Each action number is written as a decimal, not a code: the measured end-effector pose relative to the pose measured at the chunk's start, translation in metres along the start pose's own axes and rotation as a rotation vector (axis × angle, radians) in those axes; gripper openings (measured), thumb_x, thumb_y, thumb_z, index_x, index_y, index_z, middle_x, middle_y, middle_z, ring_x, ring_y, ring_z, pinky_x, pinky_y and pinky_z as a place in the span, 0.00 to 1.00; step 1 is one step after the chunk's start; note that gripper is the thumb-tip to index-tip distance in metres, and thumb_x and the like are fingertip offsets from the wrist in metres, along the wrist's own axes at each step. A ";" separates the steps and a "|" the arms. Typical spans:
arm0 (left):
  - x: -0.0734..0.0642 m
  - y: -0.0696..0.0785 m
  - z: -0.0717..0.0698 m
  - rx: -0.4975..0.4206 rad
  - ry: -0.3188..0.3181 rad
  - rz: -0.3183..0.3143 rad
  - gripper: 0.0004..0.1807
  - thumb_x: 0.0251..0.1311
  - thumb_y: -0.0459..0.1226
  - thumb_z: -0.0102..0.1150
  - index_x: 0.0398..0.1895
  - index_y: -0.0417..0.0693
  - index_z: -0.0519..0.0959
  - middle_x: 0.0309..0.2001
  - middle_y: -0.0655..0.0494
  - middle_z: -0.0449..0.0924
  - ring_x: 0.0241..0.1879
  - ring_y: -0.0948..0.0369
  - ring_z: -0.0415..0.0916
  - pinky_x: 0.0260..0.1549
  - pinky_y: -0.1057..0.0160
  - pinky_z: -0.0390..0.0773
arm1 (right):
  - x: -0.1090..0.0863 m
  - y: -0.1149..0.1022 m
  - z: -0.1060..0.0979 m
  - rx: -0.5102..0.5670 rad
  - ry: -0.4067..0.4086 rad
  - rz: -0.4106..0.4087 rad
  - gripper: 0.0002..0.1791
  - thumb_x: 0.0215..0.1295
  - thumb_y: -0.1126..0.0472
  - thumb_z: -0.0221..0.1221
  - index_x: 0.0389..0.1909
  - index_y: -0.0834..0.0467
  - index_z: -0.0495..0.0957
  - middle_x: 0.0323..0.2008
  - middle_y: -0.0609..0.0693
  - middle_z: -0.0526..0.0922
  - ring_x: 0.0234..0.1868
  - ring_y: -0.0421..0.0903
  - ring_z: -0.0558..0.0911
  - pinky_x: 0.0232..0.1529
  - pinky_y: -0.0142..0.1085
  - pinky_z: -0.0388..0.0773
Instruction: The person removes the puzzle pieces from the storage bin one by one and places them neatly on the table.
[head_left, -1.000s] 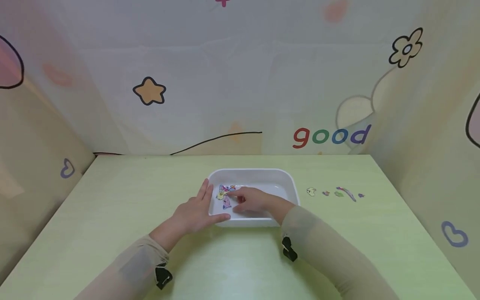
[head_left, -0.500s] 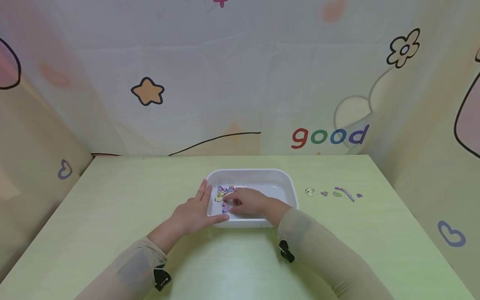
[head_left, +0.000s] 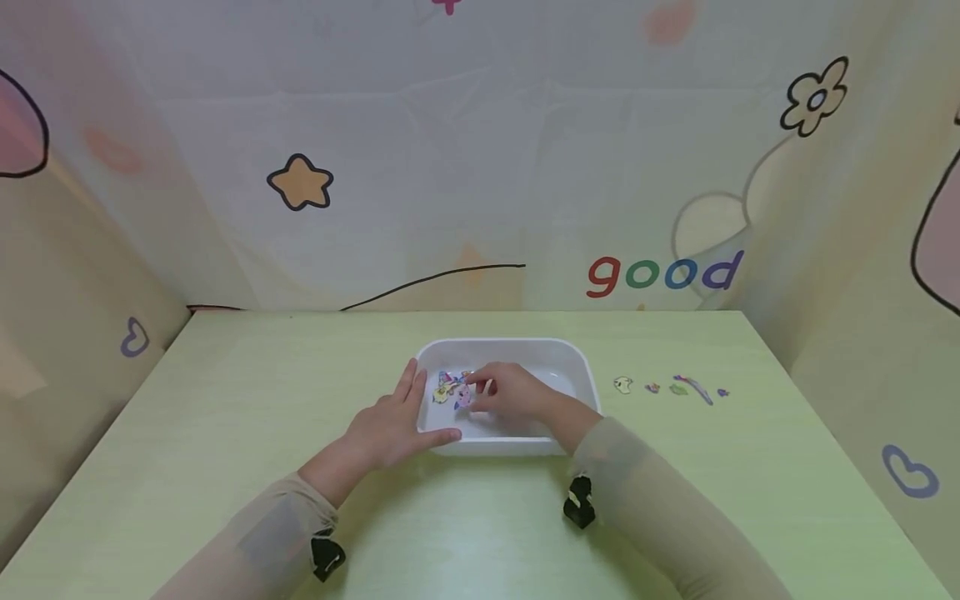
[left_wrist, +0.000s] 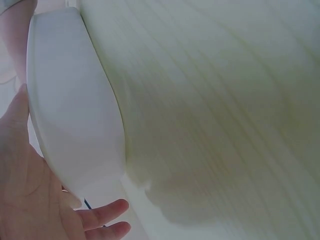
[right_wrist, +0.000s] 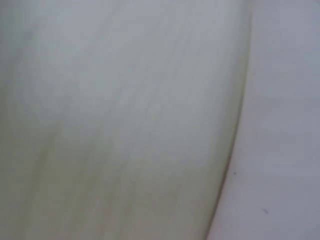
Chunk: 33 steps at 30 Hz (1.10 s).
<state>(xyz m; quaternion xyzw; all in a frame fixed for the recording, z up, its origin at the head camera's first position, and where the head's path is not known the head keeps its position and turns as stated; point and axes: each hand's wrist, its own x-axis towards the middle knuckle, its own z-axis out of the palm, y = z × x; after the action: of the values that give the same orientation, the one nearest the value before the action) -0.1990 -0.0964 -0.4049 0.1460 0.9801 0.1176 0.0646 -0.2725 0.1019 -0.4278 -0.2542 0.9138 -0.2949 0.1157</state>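
Note:
A white plastic tray lies on the table, with several small colourful cartoon stickers on the left of its floor. My left hand rests on the tray's left end, fingers straight along the side and thumb along the front rim. In the left wrist view, the palm of the left hand lies by the tray's rim. Over the tray's inside, my right hand pinches a pink and blue sticker between thumb and forefinger. The right wrist view shows only tabletop and the tray's wall.
To the right of the tray, several loose pieces lie in a row: a pale yellow one, a green one, a long purple strip and smaller purple ones. A printed cloth backdrop stands behind the table.
My right hand closed its fingertips on the pink sticker and moved it slightly up and to the right, off its earlier spot. The left hand stayed on the tray.

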 end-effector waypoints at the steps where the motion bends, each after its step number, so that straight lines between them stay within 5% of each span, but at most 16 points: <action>1: 0.000 0.000 0.000 0.004 0.000 -0.002 0.59 0.33 0.75 0.31 0.65 0.47 0.40 0.65 0.54 0.28 0.45 0.49 0.68 0.14 0.66 0.64 | -0.001 -0.001 -0.002 0.018 0.013 0.004 0.23 0.45 0.54 0.63 0.45 0.53 0.75 0.28 0.41 0.72 0.29 0.40 0.70 0.29 0.30 0.68; 7: 0.000 0.001 -0.002 0.007 -0.003 -0.006 0.59 0.33 0.75 0.32 0.65 0.47 0.41 0.65 0.54 0.29 0.44 0.49 0.68 0.15 0.65 0.64 | -0.013 0.001 -0.014 0.114 0.086 -0.025 0.22 0.43 0.57 0.64 0.43 0.55 0.76 0.27 0.44 0.73 0.26 0.42 0.70 0.27 0.32 0.68; 18: 0.002 -0.001 0.000 -0.007 -0.007 -0.020 0.60 0.31 0.76 0.32 0.65 0.48 0.40 0.65 0.54 0.29 0.42 0.50 0.68 0.16 0.65 0.64 | -0.047 0.012 -0.047 0.097 0.143 -0.017 0.22 0.43 0.56 0.64 0.43 0.54 0.75 0.28 0.44 0.73 0.29 0.42 0.71 0.28 0.33 0.69; 33: 0.002 -0.003 0.002 -0.009 0.008 -0.005 0.59 0.32 0.76 0.32 0.65 0.47 0.41 0.65 0.54 0.28 0.39 0.52 0.69 0.14 0.65 0.62 | -0.095 0.039 -0.072 0.128 0.224 0.096 0.24 0.44 0.50 0.63 0.44 0.54 0.74 0.31 0.47 0.72 0.31 0.45 0.69 0.28 0.34 0.69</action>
<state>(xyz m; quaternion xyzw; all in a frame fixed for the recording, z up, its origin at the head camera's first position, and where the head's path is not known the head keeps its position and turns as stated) -0.2010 -0.0983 -0.4077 0.1428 0.9802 0.1225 0.0615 -0.2338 0.2141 -0.3871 -0.1678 0.9115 -0.3730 0.0430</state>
